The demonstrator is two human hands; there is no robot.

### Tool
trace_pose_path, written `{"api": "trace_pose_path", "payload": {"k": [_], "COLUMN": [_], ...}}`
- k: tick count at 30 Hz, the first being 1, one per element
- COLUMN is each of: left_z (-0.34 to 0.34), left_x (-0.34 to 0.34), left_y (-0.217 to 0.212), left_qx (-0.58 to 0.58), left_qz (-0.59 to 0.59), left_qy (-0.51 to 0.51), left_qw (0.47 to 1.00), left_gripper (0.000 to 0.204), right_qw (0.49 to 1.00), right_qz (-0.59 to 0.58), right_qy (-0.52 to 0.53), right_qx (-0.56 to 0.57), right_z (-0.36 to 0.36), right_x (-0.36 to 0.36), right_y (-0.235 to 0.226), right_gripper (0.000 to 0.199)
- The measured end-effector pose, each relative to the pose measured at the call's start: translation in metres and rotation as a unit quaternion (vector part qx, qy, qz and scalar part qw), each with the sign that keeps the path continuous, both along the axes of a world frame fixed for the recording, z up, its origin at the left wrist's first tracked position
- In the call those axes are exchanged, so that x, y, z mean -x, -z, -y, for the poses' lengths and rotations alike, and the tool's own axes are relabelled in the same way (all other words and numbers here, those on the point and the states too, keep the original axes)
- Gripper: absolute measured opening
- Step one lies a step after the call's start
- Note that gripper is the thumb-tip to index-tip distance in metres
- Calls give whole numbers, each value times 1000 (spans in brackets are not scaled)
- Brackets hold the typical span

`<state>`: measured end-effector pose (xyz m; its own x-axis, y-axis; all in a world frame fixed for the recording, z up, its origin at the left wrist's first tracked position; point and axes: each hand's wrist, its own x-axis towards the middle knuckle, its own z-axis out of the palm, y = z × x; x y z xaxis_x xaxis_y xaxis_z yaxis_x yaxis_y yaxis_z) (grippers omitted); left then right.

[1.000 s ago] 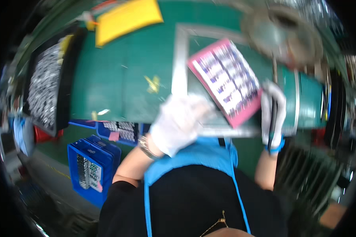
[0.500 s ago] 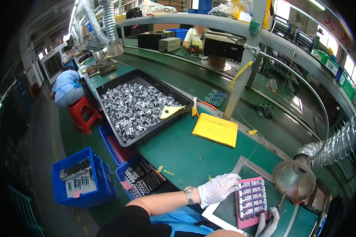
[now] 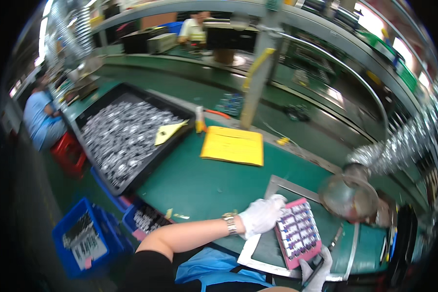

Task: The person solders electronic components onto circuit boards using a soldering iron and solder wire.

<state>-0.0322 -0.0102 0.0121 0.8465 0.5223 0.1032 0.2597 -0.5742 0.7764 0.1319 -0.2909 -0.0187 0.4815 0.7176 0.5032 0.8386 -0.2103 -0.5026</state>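
A pink board (image 3: 295,265) carries rows of small white and purple circuit pieces with dark parts along the lower edge. It is tilted over a light-framed green mat (image 3: 264,253). My left hand (image 3: 262,216), in a white glove, grips the board's upper left edge, with its fingertips partly hidden. My gloved right hand (image 3: 320,268) is closed around a soldering iron (image 3: 335,238) at the board's lower right corner. The iron's tip points up and away, beside the board and apart from its pieces. Motion blur hides the fine detail.
A funnel-shaped fume hood (image 3: 348,194) on a silver duct stands just beyond the board. A yellow envelope (image 3: 232,146), pliers (image 3: 199,119) and a black tray (image 3: 131,181) of small metal parts lie farther left. Blue crates (image 3: 109,248) stand lower left; a seated person (image 3: 41,117) is behind.
My view has swung, shifting the scene leftward. The pink board has turned slightly, still between my hands. The soldering iron stays in my right hand. The person in blue sits more upright.
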Motion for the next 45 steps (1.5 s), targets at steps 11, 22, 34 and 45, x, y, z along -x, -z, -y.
{"api": "trace_pose_path", "payload": {"k": [11,22,34,45], "left_z": [-7,-1,-8,15], "left_x": [-2,-11,27,36], "left_y": [21,3,-3,-23], "left_qx": [-92,25,298,272], "left_qz": [91,31,85,24], "left_qy": [-4,6,-31,-2], "left_qw": [992,999,950,962], "left_gripper": [17,23,39,39], "right_qw": [987,996,989,986], "right_qz": [-137,-36,-13,-63], "right_qy": [-75,-81,-150,-150], "right_qx": [-31,5,-10,21], "right_z": [-19,-8,-42,-22], "right_x": [-8,-15,-35,-14], "right_y": [6,-15,-28,-50], "right_gripper": [79,74,45,63]}}
